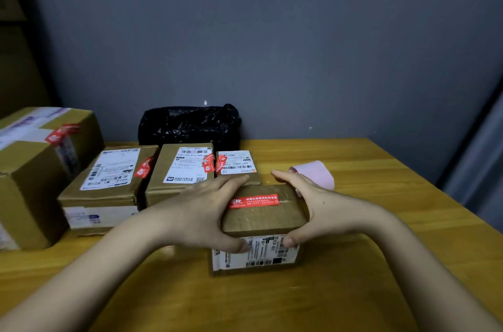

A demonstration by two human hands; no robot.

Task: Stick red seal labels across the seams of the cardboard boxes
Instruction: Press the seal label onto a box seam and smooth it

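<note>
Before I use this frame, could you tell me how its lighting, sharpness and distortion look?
Head view: dim and yellow-tinted, with the grey wall dark; wide-angle bending shows in the table edges. The red seal label on the small box held between left hand and right hand is sharp, though its small print is unreadable. The black bag shows speckled glare.

Both bare forearms reach in from the near edge toward the box (262,218). The left hand (202,216) clasps its left side, fingers along the far top edge, thumb on the near face. The right hand (313,205) mirrors it on the right side.
</note>
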